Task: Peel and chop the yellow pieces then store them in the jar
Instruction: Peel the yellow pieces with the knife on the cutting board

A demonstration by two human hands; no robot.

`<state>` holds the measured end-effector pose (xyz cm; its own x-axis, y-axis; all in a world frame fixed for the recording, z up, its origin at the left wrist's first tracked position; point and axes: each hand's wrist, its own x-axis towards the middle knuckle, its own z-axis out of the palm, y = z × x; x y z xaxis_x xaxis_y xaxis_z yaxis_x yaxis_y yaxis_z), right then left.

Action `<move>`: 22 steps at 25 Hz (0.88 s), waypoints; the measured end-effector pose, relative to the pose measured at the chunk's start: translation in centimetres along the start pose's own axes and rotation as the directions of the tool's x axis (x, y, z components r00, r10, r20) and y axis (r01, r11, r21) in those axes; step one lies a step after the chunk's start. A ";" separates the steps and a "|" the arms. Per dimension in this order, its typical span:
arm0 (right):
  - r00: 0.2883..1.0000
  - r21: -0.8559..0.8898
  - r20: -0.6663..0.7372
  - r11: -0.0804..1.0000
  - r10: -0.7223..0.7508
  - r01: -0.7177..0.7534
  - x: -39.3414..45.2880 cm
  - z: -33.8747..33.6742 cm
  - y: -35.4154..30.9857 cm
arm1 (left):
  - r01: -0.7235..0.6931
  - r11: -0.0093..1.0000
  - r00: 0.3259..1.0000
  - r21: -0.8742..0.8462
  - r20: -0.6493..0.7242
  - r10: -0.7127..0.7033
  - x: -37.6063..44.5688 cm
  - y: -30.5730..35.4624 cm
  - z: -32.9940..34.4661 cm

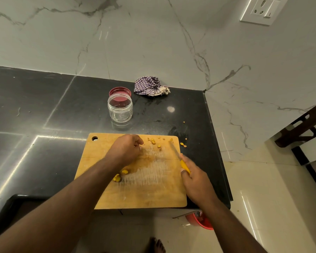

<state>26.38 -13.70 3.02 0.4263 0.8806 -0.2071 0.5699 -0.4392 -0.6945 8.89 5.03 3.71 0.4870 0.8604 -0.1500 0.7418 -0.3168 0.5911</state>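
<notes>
Left hand: the left hand (125,149) lies over the upper middle of the cutting board (144,196), fingers curled under toward the wood; whether it grasps a piece beneath them cannot be told.
Right hand: the right hand (194,179) grasps the yellow handle of the knife (180,158) at the board's right edge.
Knife: its blade points away from the person, tip near the board's far right corner, low over the wood.
Yellow pieces: two yellow pieces (120,175) sit on the board just beside the left forearm; smaller bits (153,141) are scattered along the far edge, and a few crumbs (183,144) lie off the board on the desk.
Cutting board: wooden, scored with pale cut marks, lying on the near right part of the dark desk (35,125).
Jar: the clear jar (120,109) stands upright and uncapped on the desk beyond the board, apart from it.
Lid: a red lid (119,91) lies just behind the jar.
Cloth: a checked cloth (150,86) is bunched against the marble wall, right of the lid.
Floor: a red bowl (199,220) shows below the desk's edge, and a bare foot (157,245) near the bottom.
</notes>
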 end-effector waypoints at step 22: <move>0.994 0.020 -0.092 0.998 0.053 -0.051 -0.4 0.4 -1.2 | -0.017 0.999 0.996 0.043 0.094 0.013 -1.5 -3.3 -2.2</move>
<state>25.21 -13.45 3.64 0.5187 0.8360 -0.1791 0.5333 -0.4801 -0.6965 4.67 5.70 3.72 0.5378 0.8150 -0.2156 0.7525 -0.3488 0.5586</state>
